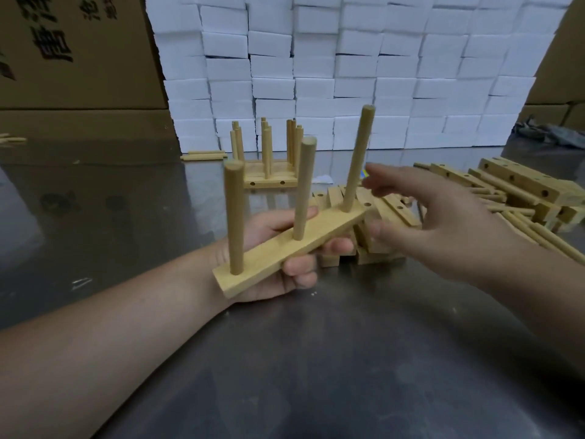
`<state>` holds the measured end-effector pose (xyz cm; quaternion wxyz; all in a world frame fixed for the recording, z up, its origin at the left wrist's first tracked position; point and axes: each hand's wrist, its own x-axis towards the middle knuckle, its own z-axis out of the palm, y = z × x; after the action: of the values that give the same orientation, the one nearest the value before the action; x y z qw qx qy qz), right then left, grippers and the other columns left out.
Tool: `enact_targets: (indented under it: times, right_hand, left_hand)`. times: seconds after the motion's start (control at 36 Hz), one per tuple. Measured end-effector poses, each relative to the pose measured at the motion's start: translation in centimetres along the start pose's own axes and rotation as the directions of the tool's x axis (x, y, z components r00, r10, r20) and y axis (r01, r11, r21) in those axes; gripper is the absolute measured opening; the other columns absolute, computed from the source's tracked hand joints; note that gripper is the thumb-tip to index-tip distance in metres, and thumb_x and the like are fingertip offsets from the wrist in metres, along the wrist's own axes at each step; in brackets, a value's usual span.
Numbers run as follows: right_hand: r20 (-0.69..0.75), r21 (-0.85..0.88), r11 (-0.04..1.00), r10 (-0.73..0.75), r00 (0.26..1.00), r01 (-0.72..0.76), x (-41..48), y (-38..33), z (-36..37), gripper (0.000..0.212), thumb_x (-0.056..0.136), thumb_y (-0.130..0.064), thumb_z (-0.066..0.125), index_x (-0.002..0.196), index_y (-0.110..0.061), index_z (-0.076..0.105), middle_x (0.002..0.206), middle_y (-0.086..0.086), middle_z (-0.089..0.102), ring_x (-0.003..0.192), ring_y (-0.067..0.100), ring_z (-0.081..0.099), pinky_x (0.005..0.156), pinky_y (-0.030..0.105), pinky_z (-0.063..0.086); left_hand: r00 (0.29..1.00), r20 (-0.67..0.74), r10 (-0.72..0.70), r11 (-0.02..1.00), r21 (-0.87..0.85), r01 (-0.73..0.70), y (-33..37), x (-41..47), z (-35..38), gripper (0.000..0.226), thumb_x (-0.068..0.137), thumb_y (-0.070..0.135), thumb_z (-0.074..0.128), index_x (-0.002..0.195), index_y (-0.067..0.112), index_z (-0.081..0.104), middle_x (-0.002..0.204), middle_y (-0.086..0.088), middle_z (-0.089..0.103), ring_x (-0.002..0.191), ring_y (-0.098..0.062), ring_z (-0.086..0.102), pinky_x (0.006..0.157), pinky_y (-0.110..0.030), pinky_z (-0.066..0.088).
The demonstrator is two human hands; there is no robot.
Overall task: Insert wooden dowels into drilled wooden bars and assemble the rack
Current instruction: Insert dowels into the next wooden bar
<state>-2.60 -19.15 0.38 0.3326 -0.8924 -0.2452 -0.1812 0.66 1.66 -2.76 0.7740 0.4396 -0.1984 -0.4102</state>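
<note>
Left hand grips a flat pale wooden bar from below, thumb curled on the near edge and fingers wrapped round the far side. The bar is held off the dark grey counter, about mid-frame.

Three round wooden dowels stand upright in the bar: near dowel, middle dowel, far dowel.

The bar's long axis runs from lower left to upper right of the frame. Its far end points at the right hand.

Right hand is spread wide and holds nothing. It is motion-blurred, so exact finger pose is unclear. It sits right of centre, just beside the bar's far end and the far dowel. It looks apart from both, though blur makes contact hard to rule out.

A small hole shows near the bar's far end. Can't tell if it belongs to the held bar or to a piece behind it.

A heap of drilled wooden bars lies on the counter right behind the held bar, under the right hand's fingers. Thicker drilled wooden blocks and loose wooden dowels lie further right. A finished wooden rack stands behind, centre frame, in front of stacked white boxes.

Judgement: this bar looks filled. The free right hand is nearer all the stock, so the next pick falls to it. Any mating piece would need lining up along the bar's diagonal axis.
</note>
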Motion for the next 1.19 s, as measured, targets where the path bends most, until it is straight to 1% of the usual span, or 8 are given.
enact_targets:
  times: [0.14, 0.25, 0.33, 0.44, 0.56, 0.64, 0.81, 1.19]
  right_hand:
    - [0.103, -0.025, 0.994, -0.099, 0.99, 0.102, 0.0, -0.5, 0.6, 0.032, 0.063, -0.048, 0.061, 0.093, -0.056, 0.054, 0.099, -0.014, 0.064, 0.097, 0.0, 0.052, 0.082, 0.012, 0.037]
    - [0.081, -0.053, 0.987, -0.148, 0.986, 0.153, 0.0, -0.6, 0.4, 0.04, 0.067, -0.051, 0.06, 0.098, -0.026, 0.069, 0.089, 0.003, 0.066, 0.086, 0.011, 0.055, 0.076, 0.026, 0.042]
    - [0.069, -0.035, 0.984, -0.173, 0.983, 0.175, 0.0, -0.7, 0.2, 0.031, 0.067, -0.047, 0.058, 0.095, -0.035, 0.066, 0.086, 0.001, 0.067, 0.084, 0.012, 0.057, 0.075, 0.027, 0.043]
    - [-0.006, 0.0, 0.992, -0.128, 0.992, 0.128, 0.1, 0.0, 0.0, 0.027, 0.061, -0.057, 0.055, 0.087, -0.052, 0.057, 0.084, -0.012, 0.065, 0.084, 0.001, 0.054, 0.075, 0.012, 0.04]
    - [-0.12, 0.011, 1.0, 0.029, 0.992, -0.028, 0.4, 1.0, -0.2, 0.044, 0.059, -0.06, 0.052, 0.092, -0.035, 0.068, 0.087, -0.005, 0.064, 0.079, 0.002, 0.053, 0.067, 0.014, 0.039]
    - [-0.173, -0.044, 0.994, 0.093, 0.98, -0.102, 0.7, 2.0, -0.3, 0.039, 0.072, -0.05, 0.059, 0.105, -0.031, 0.067, 0.082, -0.01, 0.059, 0.07, -0.014, 0.048, 0.056, 0.003, 0.034]
    - [-0.257, -0.077, 0.984, 0.138, 0.957, -0.163, 0.8, 2.7, -0.2, 0.038, 0.082, -0.037, 0.06, 0.117, -0.024, 0.063, 0.083, -0.02, 0.055, 0.076, -0.025, 0.043, 0.059, 0.001, 0.035]
    - [-0.29, -0.091, 0.989, 0.088, 0.953, -0.119, 0.3, 1.9, 0.4, 0.047, 0.082, -0.037, 0.057, 0.127, -0.024, 0.055, 0.084, -0.022, 0.055, 0.085, -0.002, 0.051, 0.069, 0.013, 0.036]
  left_hand:
    - [0.995, 0.05, -0.092, 0.994, 0.063, 0.089, 0.1, 0.1, 0.2, 0.03, 0.085, 0.026, 0.05, 0.089, 0.009, 0.075, 0.081, -0.011, 0.07, 0.033, -0.006, 0.05, 0.046, -0.021, 0.044]
    - [0.988, 0.112, -0.111, 0.994, 0.034, 0.108, 0.2, -0.1, 0.0, 0.032, 0.08, 0.026, 0.06, 0.105, 0.007, 0.067, 0.087, -0.015, 0.069, 0.037, -0.009, 0.054, 0.048, -0.022, 0.046]
    - [0.98, 0.158, -0.119, 0.992, -0.018, 0.124, 0.3, -0.1, -0.5, 0.045, 0.08, 0.027, 0.066, 0.117, 0.003, 0.058, 0.095, -0.019, 0.069, 0.042, -0.012, 0.059, 0.052, -0.024, 0.049]
    - [0.996, -0.086, -0.029, 0.999, -0.041, 0.025, 0.9, -0.2, -0.2, 0.044, 0.079, 0.036, 0.051, 0.097, 0.002, 0.073, 0.09, -0.017, 0.071, 0.043, -0.017, 0.06, 0.048, -0.021, 0.048]
    - [0.803, -0.528, 0.276, 0.949, 0.019, -0.314, 1.6, 0.2, -0.4, 0.05, 0.089, 0.032, 0.033, 0.078, 0.006, 0.074, 0.076, -0.012, 0.071, 0.049, -0.023, 0.063, 0.047, -0.021, 0.047]
    - [0.626, -0.628, 0.463, 0.877, 0.221, -0.426, 1.7, 0.3, -0.6, 0.034, 0.095, 0.031, 0.032, 0.088, 0.013, 0.06, 0.071, -0.003, 0.069, 0.047, -0.017, 0.061, 0.054, -0.025, 0.043]
    - [0.514, -0.39, 0.764, 0.516, 0.848, -0.124, 0.8, 0.2, -0.3, 0.03, 0.093, 0.019, 0.05, 0.124, 0.021, 0.055, 0.079, 0.01, 0.067, 0.065, -0.006, 0.066, 0.067, -0.019, 0.047]
    - [0.562, -0.288, 0.776, 0.171, 0.953, 0.252, 3.2, -0.5, -2.0, 0.036, 0.082, 0.031, 0.067, 0.116, 0.017, 0.066, 0.079, 0.02, 0.049, 0.072, 0.0, 0.047, 0.068, -0.015, 0.036]
